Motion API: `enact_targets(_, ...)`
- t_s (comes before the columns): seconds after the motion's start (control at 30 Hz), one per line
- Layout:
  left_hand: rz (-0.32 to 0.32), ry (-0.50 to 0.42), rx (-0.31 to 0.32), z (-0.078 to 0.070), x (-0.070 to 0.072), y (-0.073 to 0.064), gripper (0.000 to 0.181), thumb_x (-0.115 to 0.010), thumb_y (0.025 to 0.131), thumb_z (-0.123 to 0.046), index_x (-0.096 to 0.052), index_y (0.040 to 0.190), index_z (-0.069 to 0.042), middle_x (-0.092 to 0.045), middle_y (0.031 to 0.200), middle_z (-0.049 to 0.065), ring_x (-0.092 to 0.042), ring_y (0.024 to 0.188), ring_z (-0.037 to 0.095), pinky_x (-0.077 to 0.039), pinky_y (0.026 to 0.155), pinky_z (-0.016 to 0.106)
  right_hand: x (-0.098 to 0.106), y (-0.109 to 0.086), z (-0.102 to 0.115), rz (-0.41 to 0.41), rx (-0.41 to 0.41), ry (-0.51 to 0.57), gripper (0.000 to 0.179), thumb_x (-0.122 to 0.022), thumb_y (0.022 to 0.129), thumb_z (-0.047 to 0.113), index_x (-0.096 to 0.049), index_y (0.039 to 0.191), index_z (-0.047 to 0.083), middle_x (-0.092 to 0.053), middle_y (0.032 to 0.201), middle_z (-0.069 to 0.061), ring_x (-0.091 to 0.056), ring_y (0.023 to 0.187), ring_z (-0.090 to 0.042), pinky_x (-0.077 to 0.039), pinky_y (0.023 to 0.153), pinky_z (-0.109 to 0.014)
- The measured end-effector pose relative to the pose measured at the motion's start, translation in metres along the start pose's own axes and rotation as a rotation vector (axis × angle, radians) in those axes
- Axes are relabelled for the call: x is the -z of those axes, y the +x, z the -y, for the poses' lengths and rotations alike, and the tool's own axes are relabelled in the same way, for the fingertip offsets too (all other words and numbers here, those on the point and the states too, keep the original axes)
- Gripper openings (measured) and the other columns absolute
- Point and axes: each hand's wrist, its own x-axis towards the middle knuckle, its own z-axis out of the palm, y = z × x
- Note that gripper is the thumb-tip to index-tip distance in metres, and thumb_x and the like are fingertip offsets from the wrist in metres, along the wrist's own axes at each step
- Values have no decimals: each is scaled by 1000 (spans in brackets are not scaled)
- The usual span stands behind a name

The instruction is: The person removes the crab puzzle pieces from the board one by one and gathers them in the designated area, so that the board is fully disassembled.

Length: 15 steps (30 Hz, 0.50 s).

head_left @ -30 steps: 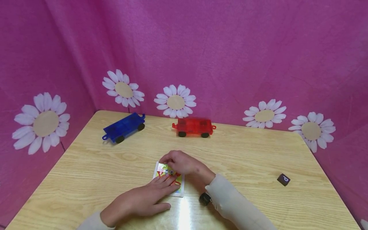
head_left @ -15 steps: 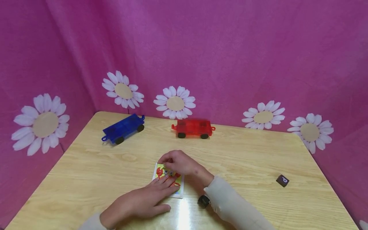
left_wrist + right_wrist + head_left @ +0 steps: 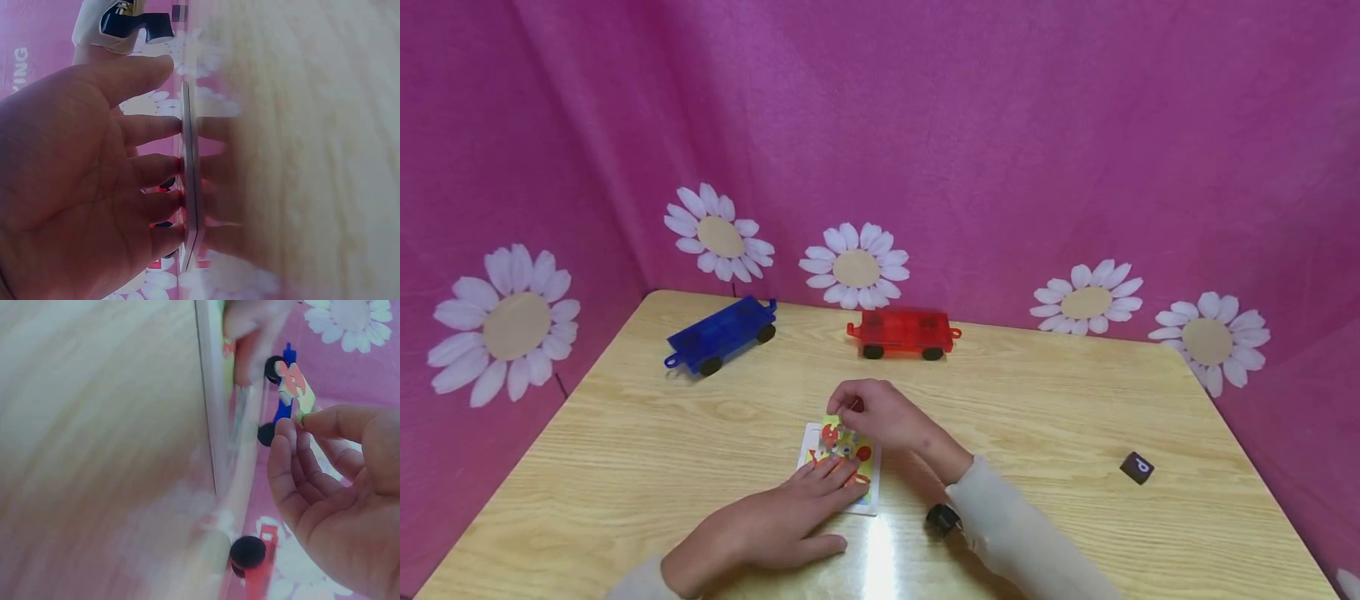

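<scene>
Right grip is pinching a puzzle piece by its edge above the far end of the puzzle board, left hand resting straight-fingered there, so a fingertip slip could be dropping it askew.

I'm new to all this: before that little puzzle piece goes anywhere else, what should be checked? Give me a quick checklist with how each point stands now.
1. Piece held: ok. The right hand pinches the puzzle piece between thumb and fingers.
2. Piece clear of the puzzle board: ok. The right wrist view shows a gap between them.
3. Board steadied: ok. The left hand rests its fingers on it.
4. Wagons out of the way: ok. The blue wagon and red wagon stand apart, behind the board.
5. Remaining pieces all seated flat: cannot tell. The left hand covers part of the picture.
</scene>
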Motion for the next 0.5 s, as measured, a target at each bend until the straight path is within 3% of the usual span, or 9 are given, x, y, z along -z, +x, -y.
enact_targets(0.5, -3, 22, 14, -3, 0, 0, 66, -55, 105, -44, -35, 163, -20, -18, 171, 4, -12, 156, 27, -18, 122, 53, 45, -39, -36, -44, -62, -18, 18, -59, 96, 0, -75, 98, 7, -68, 87, -1, -61, 74, -15, -53, 68, -30)
